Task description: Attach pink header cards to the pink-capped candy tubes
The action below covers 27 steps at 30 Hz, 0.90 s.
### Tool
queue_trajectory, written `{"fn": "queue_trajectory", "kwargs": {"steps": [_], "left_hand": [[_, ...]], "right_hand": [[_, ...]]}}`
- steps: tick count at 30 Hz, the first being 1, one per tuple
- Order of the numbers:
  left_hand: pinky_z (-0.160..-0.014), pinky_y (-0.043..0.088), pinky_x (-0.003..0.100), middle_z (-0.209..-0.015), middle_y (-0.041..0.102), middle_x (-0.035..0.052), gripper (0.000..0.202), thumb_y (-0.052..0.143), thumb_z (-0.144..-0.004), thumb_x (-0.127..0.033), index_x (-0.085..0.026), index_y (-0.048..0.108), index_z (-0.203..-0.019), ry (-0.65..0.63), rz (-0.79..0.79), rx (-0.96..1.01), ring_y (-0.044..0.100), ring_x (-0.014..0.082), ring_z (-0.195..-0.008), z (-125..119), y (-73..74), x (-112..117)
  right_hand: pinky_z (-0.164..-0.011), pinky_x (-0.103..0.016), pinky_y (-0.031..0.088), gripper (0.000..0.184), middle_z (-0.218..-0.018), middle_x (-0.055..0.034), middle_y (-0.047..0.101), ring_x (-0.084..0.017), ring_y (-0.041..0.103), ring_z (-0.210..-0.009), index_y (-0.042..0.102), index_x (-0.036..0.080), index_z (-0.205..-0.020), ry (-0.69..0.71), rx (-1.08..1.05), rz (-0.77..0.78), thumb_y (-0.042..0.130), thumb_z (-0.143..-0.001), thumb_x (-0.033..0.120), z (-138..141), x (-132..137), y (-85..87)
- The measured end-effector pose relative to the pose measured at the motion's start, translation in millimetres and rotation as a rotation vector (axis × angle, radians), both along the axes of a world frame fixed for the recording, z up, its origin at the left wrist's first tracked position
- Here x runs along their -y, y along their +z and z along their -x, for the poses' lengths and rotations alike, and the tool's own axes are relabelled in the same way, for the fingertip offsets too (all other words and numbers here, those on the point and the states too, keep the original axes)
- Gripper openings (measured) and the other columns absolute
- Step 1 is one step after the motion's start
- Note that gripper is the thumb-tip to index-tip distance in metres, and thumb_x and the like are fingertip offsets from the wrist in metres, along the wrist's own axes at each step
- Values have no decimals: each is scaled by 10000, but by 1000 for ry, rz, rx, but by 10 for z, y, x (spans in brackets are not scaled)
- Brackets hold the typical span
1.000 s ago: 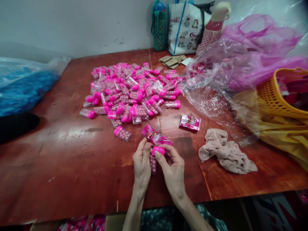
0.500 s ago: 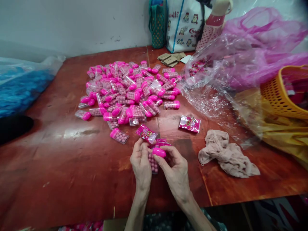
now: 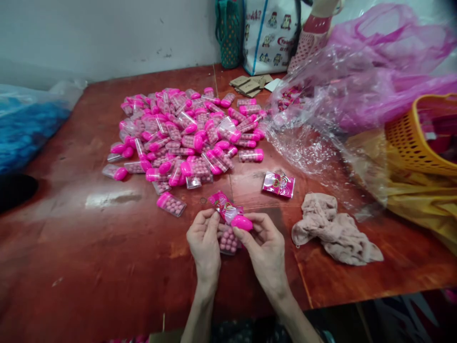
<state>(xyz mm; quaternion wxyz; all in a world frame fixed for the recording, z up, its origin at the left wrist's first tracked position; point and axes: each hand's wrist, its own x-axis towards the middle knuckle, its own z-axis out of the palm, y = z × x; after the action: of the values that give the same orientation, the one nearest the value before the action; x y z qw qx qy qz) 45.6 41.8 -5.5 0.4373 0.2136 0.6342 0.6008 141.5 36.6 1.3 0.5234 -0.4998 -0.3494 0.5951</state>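
My left hand [image 3: 204, 243] is closed, thumb and finger pinching the near edge of a shiny pink printed film sleeve [image 3: 224, 206]. My right hand [image 3: 267, 243] grips a glossy pink cap [image 3: 242, 222] between thumb and fingers, at the sleeve's lower right end. Below the fingers shows a clear bottle [image 3: 228, 240] full of pink beads; whether it joins that cap is hidden by the hands. A single pink-capped bottle [image 3: 172, 204] lies to the left. Beyond the hands spreads a heap of similar bottles [image 3: 185, 136].
More printed film [image 3: 279, 184] lies right of the hands, near a crumpled beige cloth [image 3: 337, 231]. Clear and pink plastic bags [image 3: 360, 95] and a yellow basket [image 3: 407, 138] fill the right side. A bag of blue items [image 3: 30, 124] sits at left. Cardboard pieces [image 3: 250, 85] lie behind.
The printed sleeve has shifted down and right, closer to the pink cap. My hands have spread slightly apart, uncovering more of the beaded bottle. The whole view has shifted a little.
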Motion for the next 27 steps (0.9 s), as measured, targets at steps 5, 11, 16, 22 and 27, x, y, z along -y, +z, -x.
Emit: {"fn": "queue_trajectory", "kwargs": {"steps": [5, 11, 16, 22, 27], "left_hand": [[-375, 381, 170, -488, 538, -20, 322, 535, -791, -408, -127, 561, -636, -96, 50, 98, 472, 70, -380, 37, -75, 15], [-498, 452, 234, -585, 603, 16, 258, 524, -816, -356, -119, 626, -827, -530, 31, 153, 550, 118, -505, 14, -6, 107], [-549, 448, 248, -629, 613, 20, 196, 522, -825, -266, -122, 626, -908, -584, 37, 77, 541, 120, -547, 32, 68, 130], [-513, 431, 234, -641, 598, 18, 193, 524, -819, -262, -135, 636, -912, -575, 14, 83, 533, 115, -534, 30, 50, 147], [-426, 384, 196, -579, 571, 6, 221, 515, -826, -270, -130, 626, -955, -592, 27, 96, 498, 95, -480, 36, 48, 154]], "right_hand": [[-653, -175, 503, 173, -769, 16, 686, -93, 632, -701, 553, 180, -840, -43, -160, 74, 680, -724, 163, -39, -69, -58], [-519, -169, 496, 177, -757, 19, 669, -94, 613, -595, 542, 191, -895, -66, -89, 61, 653, -759, 211, -34, -49, -50], [-503, -188, 482, 156, -831, -13, 674, -113, 608, -610, 587, 195, -982, 31, 99, -22, 537, -847, 254, -117, 8, -1], [-662, -230, 505, 135, -916, -29, 663, -151, 621, -799, 599, 193, -959, -17, 115, -27, 550, -842, 238, -162, 9, 12], [-705, -236, 496, 114, -874, -12, 664, -140, 619, -775, 606, 200, -940, 90, 154, -31, 542, -851, 233, -237, -20, 66]]}}
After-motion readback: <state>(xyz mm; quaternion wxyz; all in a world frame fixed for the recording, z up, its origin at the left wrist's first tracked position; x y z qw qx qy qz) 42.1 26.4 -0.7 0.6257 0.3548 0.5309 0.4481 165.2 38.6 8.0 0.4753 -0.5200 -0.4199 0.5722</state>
